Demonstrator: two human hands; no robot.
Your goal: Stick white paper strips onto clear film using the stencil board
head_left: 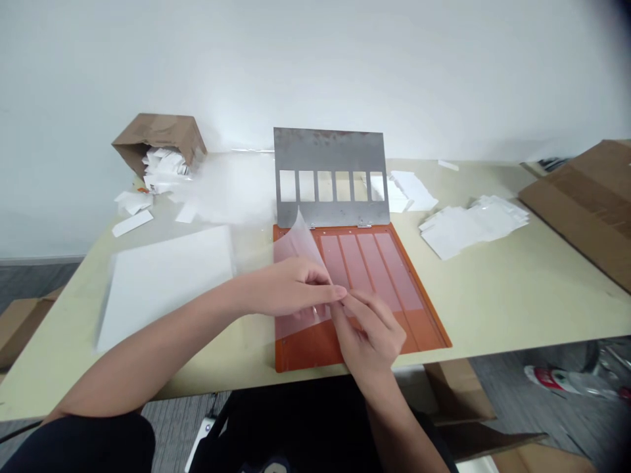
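Observation:
My left hand (pixel 296 289) pinches a thin translucent plastic sheet (pixel 293 246) whose upper corner curls upward. My right hand (pixel 372 328) meets it at the sheet's right edge, thumb and fingertips closed together there. Just what lies between the right fingertips is partly hidden. Both hands are over an orange board (pixel 310 355) with long, pale strip-shaped areas (pixel 362 266). Hinged to its far edge, a grey metal plate (pixel 330 151) with a row of several rectangular windows stands raised.
A stack of white sheets (pixel 167 276) lies left of the board. Behind it, a tipped cardboard box (pixel 162 131) spills white scraps (pixel 165 164). White pieces (pixel 473 223) are heaped at right, beside a large cardboard box (pixel 586 203). The table's front edge (pixel 532 338) runs close to me.

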